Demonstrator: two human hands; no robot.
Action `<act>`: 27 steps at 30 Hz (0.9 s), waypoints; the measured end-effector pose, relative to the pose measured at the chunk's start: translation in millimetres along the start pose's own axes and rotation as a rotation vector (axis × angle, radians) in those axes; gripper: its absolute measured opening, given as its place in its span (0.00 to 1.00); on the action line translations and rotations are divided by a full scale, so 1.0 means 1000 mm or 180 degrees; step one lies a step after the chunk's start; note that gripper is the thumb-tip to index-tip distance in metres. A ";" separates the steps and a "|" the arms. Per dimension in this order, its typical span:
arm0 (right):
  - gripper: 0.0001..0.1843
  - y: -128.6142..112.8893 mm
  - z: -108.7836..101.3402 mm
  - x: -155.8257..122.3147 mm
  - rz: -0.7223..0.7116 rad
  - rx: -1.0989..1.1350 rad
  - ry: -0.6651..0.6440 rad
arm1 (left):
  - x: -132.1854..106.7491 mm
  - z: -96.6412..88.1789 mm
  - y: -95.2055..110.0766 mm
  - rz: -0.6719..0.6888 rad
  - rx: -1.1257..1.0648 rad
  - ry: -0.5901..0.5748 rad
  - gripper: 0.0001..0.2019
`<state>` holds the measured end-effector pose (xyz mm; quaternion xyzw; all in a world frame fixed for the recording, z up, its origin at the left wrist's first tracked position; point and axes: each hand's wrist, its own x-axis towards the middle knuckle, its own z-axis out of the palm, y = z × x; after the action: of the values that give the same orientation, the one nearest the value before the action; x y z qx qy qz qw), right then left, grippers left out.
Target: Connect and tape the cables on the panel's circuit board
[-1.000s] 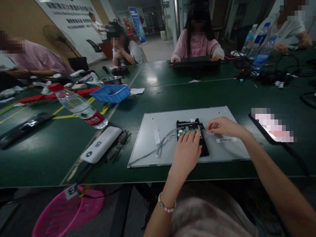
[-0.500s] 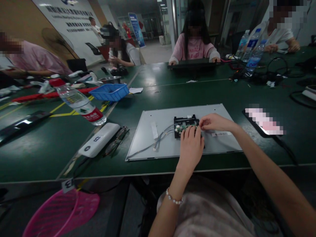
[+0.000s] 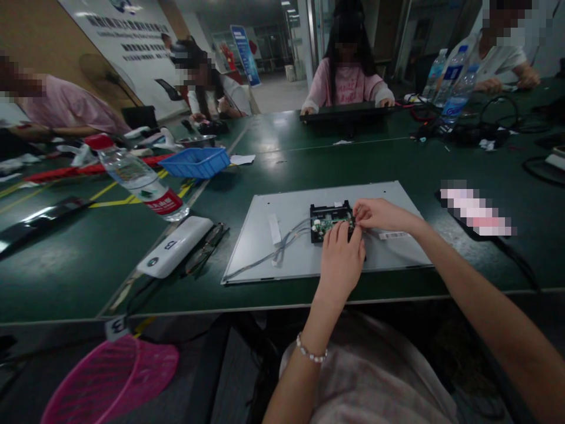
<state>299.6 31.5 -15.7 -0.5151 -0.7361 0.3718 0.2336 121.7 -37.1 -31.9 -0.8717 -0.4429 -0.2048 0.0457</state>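
Circuit board [image 3: 325,225], right there in its black frame [image 3: 326,212] on the grey panel [image 3: 251,235], under a left hand [image 3: 342,256] laid unclenched across the near side, presumably for steadiness, with right hand [image 3: 375,213] at the right edge, grip impossible to tell!

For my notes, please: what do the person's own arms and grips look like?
The left arm wears a bracelet of pale, round beads; the right arm wears none. No sleeves show; the left grip and right grip are without gloves.
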 end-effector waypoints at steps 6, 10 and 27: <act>0.12 -0.005 -0.002 -0.002 0.0133 -0.0106 0.0129 | -0.001 0.000 -0.001 -0.0002 -0.0061 -0.0038 0.17; 0.11 -0.007 -0.002 -0.003 0.0162 -0.0216 0.0148 | -0.002 0.002 -0.001 -0.0018 -0.0074 -0.0011 0.17; 0.07 -0.015 -0.009 -0.009 0.0025 -0.0802 -0.0116 | -0.001 0.002 -0.001 -0.0023 -0.0055 -0.0032 0.17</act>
<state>300.2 23.1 2.2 -0.5364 -0.7791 0.2866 0.1521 121.2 -36.8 -33.8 -0.8715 -0.4444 -0.2043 0.0352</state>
